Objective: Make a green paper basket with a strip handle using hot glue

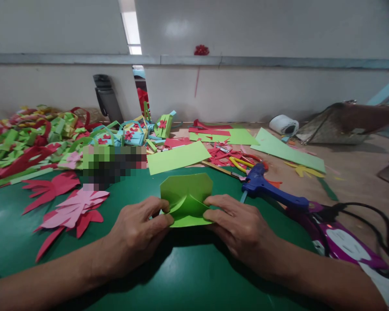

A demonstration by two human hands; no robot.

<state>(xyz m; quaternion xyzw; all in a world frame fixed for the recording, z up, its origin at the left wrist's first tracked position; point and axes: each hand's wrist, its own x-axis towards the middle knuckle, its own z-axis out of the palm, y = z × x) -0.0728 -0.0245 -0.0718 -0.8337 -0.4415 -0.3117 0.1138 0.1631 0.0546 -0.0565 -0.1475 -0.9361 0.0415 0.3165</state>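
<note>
Between my two hands is a folded piece of green paper (187, 190), held just above the green mat. Its back panel stands up with clipped corners, and the front part bows open like a shallow pocket. My left hand (139, 231) pinches the left edge between thumb and fingers. On the opposite edge, my right hand (240, 224) grips with its thumb and fingertips in the same way. A flat light-green paper strip (179, 158) lies just behind the folded paper. To the right of it rests a blue glue gun (256, 183), its nozzle pointing down at the mat.
Pink and red paper cutouts (74, 207) lie on the green mat (194, 276) at left. Behind them are heaped paper baskets (29, 142) and a grey bottle (106, 99). Scissors (241, 165) sit among red scraps. A purple power strip (350, 242) and a handbag (337, 125) are at right.
</note>
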